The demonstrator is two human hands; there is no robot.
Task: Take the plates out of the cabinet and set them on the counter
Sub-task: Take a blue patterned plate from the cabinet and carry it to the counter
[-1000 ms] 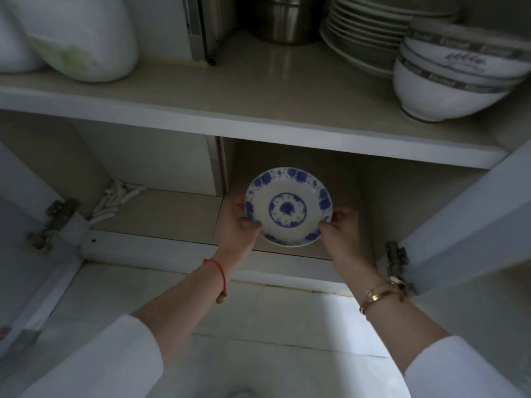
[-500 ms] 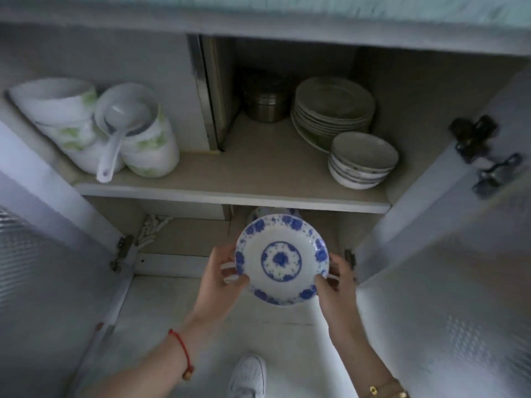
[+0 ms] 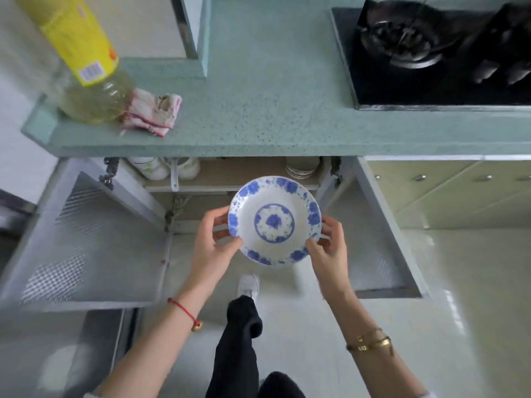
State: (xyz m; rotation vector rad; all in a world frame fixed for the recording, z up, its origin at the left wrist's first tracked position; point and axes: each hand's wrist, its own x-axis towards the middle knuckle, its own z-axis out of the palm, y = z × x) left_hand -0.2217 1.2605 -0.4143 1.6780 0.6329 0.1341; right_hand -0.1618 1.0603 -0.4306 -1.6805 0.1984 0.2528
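Note:
A white plate with blue flower patterns (image 3: 274,221) is held face up in the air in front of the open cabinet, below the edge of the green speckled counter (image 3: 258,110). My left hand (image 3: 214,245) grips its left rim and my right hand (image 3: 326,251) grips its right rim. More white rim shows under the plate beside both hands; whether it is a second plate is unclear. Inside the cabinet (image 3: 230,173), a stack of plates (image 3: 301,169) and white bowls (image 3: 161,167) sit on the upper shelf, mostly hidden by the counter.
An oil bottle with a yellow label (image 3: 86,76) and a crumpled cloth (image 3: 152,113) stand on the counter's left end. A black gas stove (image 3: 436,53) fills its right side. Both cabinet doors (image 3: 86,239) hang open to either side. My leg and shoe (image 3: 248,285) are below.
I have stood up: the view rose from inside the cabinet to above the counter. Both hands lifted the blue-patterned plate out of the lower shelf and up in front of the cabinet.

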